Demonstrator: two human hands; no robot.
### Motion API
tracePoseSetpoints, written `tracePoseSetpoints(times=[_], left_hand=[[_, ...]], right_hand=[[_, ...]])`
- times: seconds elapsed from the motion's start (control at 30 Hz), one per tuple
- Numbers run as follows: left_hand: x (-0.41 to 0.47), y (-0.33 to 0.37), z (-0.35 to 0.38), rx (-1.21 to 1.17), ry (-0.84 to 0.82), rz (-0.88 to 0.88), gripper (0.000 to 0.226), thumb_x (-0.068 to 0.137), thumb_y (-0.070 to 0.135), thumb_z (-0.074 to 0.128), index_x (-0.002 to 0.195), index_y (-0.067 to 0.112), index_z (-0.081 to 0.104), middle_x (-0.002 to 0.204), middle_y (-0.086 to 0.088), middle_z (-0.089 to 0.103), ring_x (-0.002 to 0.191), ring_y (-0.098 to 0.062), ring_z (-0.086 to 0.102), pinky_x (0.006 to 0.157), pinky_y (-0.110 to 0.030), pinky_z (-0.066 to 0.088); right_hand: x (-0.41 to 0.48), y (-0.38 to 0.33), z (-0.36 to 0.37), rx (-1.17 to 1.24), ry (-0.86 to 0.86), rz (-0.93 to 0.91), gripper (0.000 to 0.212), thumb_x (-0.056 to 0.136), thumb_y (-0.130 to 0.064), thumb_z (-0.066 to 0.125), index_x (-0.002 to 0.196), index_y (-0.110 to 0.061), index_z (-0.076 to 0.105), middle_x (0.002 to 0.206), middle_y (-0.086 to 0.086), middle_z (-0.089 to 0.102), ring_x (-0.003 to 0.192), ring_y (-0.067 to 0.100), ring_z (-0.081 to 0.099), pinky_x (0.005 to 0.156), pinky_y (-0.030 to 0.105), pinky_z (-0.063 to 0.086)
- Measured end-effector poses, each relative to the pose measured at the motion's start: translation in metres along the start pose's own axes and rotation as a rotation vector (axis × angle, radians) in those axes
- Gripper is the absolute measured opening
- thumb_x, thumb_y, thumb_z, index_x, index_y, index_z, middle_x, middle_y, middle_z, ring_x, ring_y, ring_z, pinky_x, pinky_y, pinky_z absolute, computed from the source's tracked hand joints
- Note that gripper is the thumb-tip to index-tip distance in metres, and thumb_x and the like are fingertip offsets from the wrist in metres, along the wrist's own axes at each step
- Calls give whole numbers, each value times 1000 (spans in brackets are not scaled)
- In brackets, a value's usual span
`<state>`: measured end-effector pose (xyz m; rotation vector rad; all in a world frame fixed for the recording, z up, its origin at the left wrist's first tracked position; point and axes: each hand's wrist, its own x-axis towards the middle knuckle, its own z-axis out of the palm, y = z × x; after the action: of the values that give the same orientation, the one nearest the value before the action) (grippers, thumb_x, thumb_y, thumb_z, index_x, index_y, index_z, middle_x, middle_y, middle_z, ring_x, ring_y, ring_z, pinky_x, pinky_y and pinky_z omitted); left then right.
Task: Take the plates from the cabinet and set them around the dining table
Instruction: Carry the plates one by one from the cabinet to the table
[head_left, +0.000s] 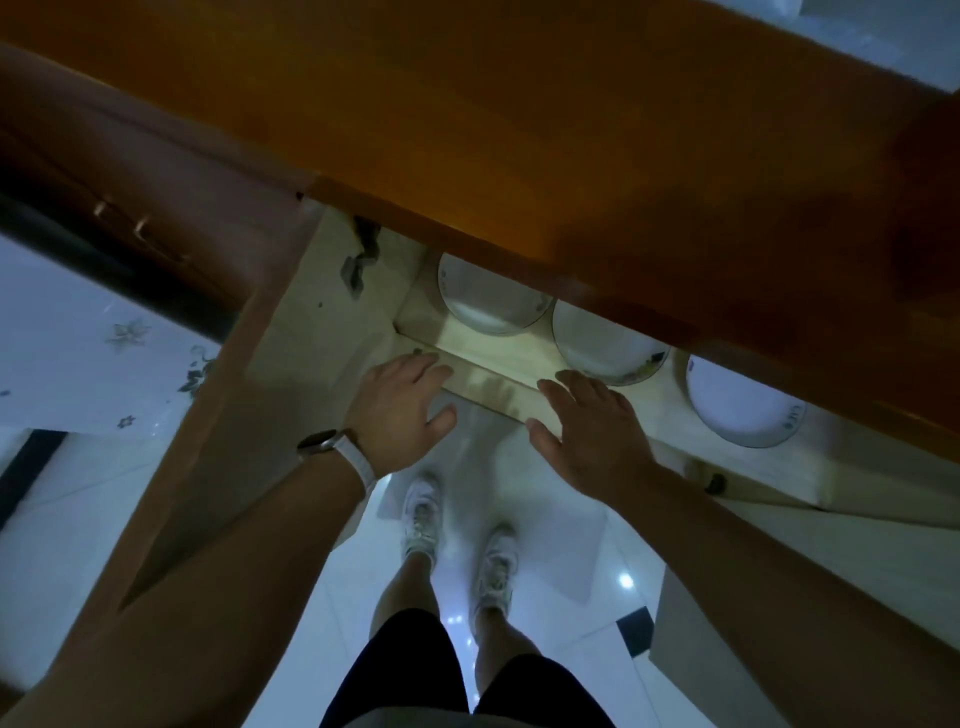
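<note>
Three plates (608, 340) sat on the cabinet shelf (498, 358), under its top; my left hand (402, 402) and right hand (587, 428), both spread empty at its edge, should lift one plate level.

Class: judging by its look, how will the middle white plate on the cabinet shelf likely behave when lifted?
The round white patterned-rim plate looks glazed ceramic, so probably rigid, breakable and somewhat slippery. It lies flat on the pale shelf, so tipping or rolling seems unlikely.
</note>
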<state>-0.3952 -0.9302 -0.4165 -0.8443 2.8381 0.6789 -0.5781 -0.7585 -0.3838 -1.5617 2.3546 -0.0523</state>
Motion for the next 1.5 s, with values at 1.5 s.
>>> tracePoseSetpoints(times=[1.5], left_hand=[[189,-76,116,-953,336,-576,44,56,49,67,91,23,69,88,8,72,84,-14,69,76,-41,60]], right_hand=[[208,15,154,1714,344,712,66,77,15,48,136,-15,44,120,12,62,104,29,66,79,47,59]])
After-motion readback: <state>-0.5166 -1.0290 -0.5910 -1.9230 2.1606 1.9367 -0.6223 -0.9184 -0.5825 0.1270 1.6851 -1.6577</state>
